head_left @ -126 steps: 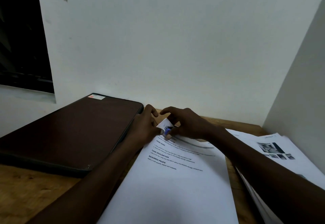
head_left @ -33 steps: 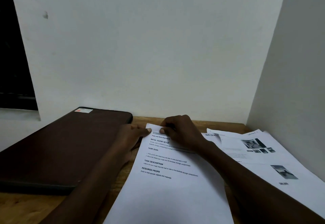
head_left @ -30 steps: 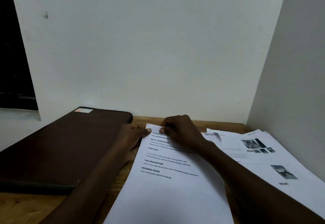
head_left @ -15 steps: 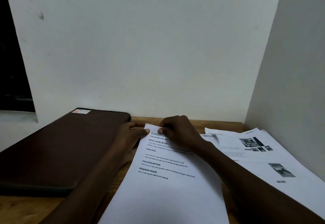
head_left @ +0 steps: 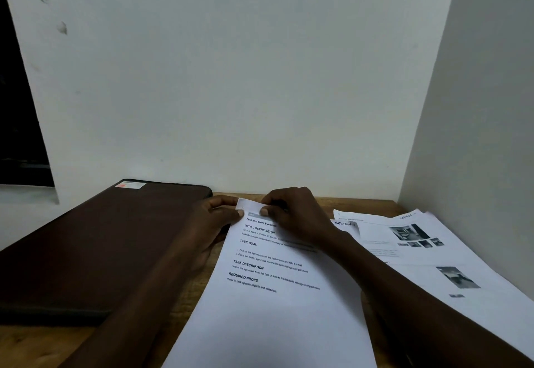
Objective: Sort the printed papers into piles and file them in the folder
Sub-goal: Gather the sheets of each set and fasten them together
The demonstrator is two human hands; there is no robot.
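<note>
A white printed sheet (head_left: 271, 304) with black headings lies on the wooden table in front of me. My left hand (head_left: 212, 223) pinches its far left corner between thumb and fingers. My right hand (head_left: 294, 217) pinches the top edge just to the right, fingers curled over the paper. A closed dark brown folder (head_left: 95, 246) lies flat to the left, touching the wall. More printed papers (head_left: 433, 258) with small photos are spread on the right.
The wooden table (head_left: 185, 298) sits in a corner: a white wall runs behind and another white wall closes the right side. A dark window opening (head_left: 20, 125) is at far left.
The blue item seen between my fingers four seconds ago is gone from view. The sheet's top corner lies flatter, and both hands have stayed at its top edge.
</note>
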